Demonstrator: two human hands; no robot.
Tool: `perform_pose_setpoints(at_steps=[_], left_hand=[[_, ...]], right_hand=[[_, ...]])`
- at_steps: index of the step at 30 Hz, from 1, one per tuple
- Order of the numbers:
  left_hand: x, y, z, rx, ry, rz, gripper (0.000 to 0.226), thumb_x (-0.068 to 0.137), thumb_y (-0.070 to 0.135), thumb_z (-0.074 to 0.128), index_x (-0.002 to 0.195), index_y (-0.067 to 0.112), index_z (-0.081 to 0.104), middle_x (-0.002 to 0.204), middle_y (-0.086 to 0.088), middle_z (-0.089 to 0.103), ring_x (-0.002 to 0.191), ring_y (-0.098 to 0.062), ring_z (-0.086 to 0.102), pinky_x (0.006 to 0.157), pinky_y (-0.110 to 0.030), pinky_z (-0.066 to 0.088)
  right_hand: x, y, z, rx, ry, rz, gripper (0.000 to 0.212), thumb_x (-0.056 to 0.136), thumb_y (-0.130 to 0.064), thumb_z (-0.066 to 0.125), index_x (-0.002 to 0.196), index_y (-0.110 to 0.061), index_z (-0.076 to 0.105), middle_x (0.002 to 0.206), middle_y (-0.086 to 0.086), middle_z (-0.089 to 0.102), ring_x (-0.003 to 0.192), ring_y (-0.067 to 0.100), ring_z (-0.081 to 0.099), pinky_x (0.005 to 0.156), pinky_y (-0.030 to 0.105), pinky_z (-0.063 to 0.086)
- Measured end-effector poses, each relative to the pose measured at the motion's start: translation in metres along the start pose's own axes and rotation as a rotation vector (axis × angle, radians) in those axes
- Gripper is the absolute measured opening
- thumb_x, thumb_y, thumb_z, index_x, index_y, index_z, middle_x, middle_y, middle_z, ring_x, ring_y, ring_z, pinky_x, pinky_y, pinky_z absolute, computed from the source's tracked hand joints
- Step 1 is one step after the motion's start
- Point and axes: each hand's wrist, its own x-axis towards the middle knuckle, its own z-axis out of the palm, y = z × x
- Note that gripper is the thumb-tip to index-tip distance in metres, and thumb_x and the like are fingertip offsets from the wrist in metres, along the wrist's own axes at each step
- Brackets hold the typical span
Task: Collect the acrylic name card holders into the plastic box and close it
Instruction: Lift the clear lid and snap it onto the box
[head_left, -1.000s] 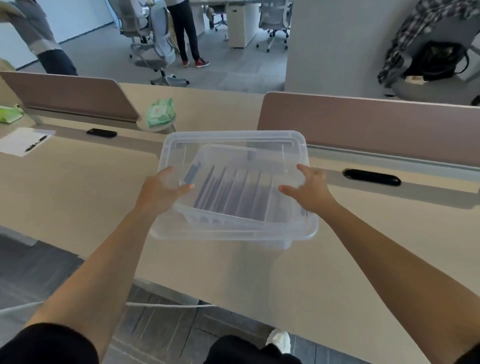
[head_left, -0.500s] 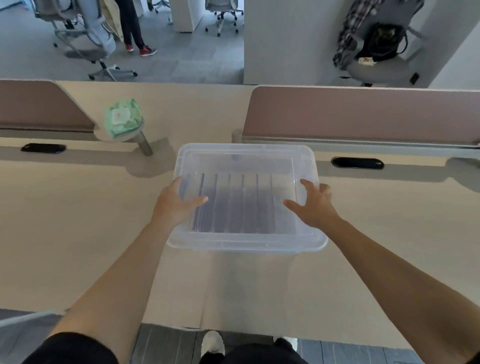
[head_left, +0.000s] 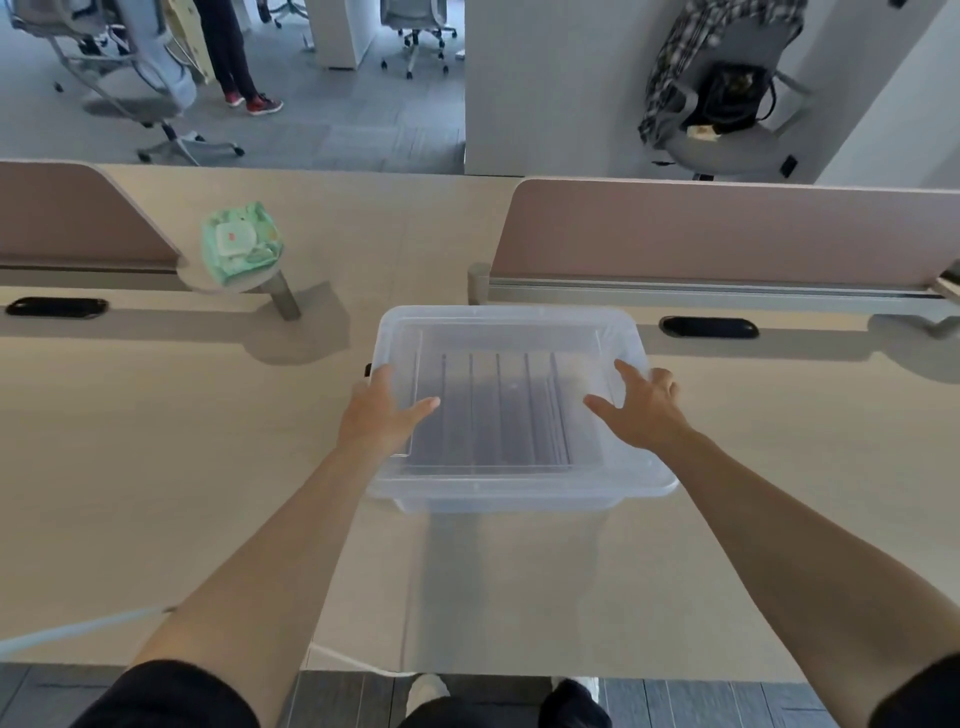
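Observation:
A clear plastic box (head_left: 519, 332) stands on the light desk (head_left: 156, 467) in front of me, with its lid lying flat on top. Through the lid I see several acrylic name card holders (head_left: 498, 410) standing in a row inside. My left hand (head_left: 379, 415) rests on the lid's left edge, thumb stretched across the top and fingers along the rim. On the right edge lies my right hand (head_left: 644, 410), its fingers spread straight over the lid.
A green wet-wipe pack (head_left: 241, 249) sits on a small round stand at the back left. Pink desk partitions (head_left: 727, 234) run behind the box, with black cable slots (head_left: 709, 327) at their base. Beyond the desk are office chairs and a standing person (head_left: 228, 52).
The lid was tilted over the box a second ago and now lies level on it. Both hands stayed at its side edges. My view has shifted right and down.

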Motion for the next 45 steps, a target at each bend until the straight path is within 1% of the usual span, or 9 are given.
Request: perform_pose_setpoints(at_steps=[11,18,22,24,27,29,31,35,45], left_hand=[[0.007,0.006,-0.002,0.037,-0.039,-0.048,0.089,0.079,0.06,0.069,0.148,0.019,0.03,0.143,-0.014,0.043,0.128,-0.032,0.047,0.1,-0.042,0.042],[0.018,0.005,0.007,0.082,-0.031,-0.036,0.088,0.081,0.061,0.065,0.148,0.017,0.028,0.144,-0.016,0.039,0.133,-0.034,0.039,0.103,-0.043,0.038],[0.025,0.014,0.014,0.36,0.028,0.03,0.087,0.085,0.072,0.047,0.15,0.019,0.022,0.156,-0.02,0.019,0.145,-0.038,0.014,0.117,-0.046,0.017],[0.028,0.023,0.02,0.433,0.045,0.133,0.085,0.088,0.071,0.041,0.152,0.019,0.02,0.161,-0.017,0.01,0.149,-0.036,0.005,0.12,-0.045,0.007],[0.033,0.038,0.034,0.452,0.024,0.319,0.08,0.091,0.068,0.038,0.153,0.02,0.023,0.163,-0.01,0.013,0.15,-0.032,0.003,0.122,-0.045,0.006],[0.037,0.046,0.044,0.463,-0.03,0.381,0.079,0.091,0.069,0.036,0.154,0.024,0.021,0.164,-0.006,0.011,0.151,-0.029,0.001,0.122,-0.046,0.006],[0.039,0.048,0.054,0.495,-0.081,0.393,0.08,0.09,0.073,0.028,0.155,0.029,0.012,0.165,-0.003,0.001,0.151,-0.026,-0.005,0.121,-0.047,0.0],[0.038,0.04,0.069,0.61,-0.076,0.394,0.086,0.084,0.078,0.001,0.155,0.032,-0.008,0.163,-0.001,-0.017,0.149,-0.024,-0.02,0.12,-0.05,-0.008],[0.041,0.033,0.084,0.692,-0.018,0.461,0.086,0.087,0.076,-0.002,0.154,0.024,-0.015,0.161,-0.007,-0.022,0.147,-0.027,-0.025,0.118,-0.054,-0.007]], right_hand=[[0.009,-0.01,-0.012,-0.042,-0.085,-0.011,0.085,0.089,-0.066,0.049,0.155,-0.023,0.018,0.155,0.025,0.01,0.142,0.045,0.016,0.106,0.054,0.034],[0.016,-0.003,-0.001,0.002,-0.09,0.009,0.088,0.087,-0.069,0.049,0.156,-0.026,0.016,0.156,0.021,0.008,0.141,0.042,0.021,0.107,0.053,0.037],[0.022,-0.005,-0.004,0.025,-0.155,0.065,0.092,0.087,-0.071,0.045,0.157,-0.022,0.008,0.158,0.023,0.009,0.142,0.043,0.021,0.11,0.054,0.033],[0.022,-0.01,0.0,-0.081,-0.123,0.076,0.092,0.089,-0.073,0.038,0.157,-0.022,0.001,0.161,0.024,-0.008,0.149,0.043,0.004,0.117,0.055,0.018],[0.02,-0.028,0.006,-0.239,-0.014,-0.142,0.088,0.092,-0.071,0.032,0.157,-0.025,-0.005,0.161,0.018,-0.024,0.15,0.037,-0.013,0.119,0.052,0.003],[0.022,-0.044,0.009,-0.279,-0.039,-0.343,0.083,0.093,-0.068,0.031,0.157,-0.029,-0.004,0.162,0.012,-0.022,0.151,0.033,-0.013,0.12,0.05,0.002],[0.027,-0.056,0.014,-0.338,-0.068,-0.449,0.078,0.094,-0.068,0.027,0.157,-0.032,-0.003,0.164,0.007,-0.019,0.151,0.03,-0.014,0.121,0.05,0.0],[0.04,-0.056,0.037,-0.428,-0.039,-0.468,0.072,0.093,-0.069,0.005,0.155,-0.037,-0.011,0.164,0.003,-0.021,0.149,0.028,-0.02,0.12,0.051,-0.008],[0.051,-0.047,0.059,-0.443,0.022,-0.491,0.07,0.092,-0.068,-0.004,0.153,-0.037,-0.018,0.161,0.003,-0.026,0.148,0.028,-0.025,0.118,0.054,-0.011]])
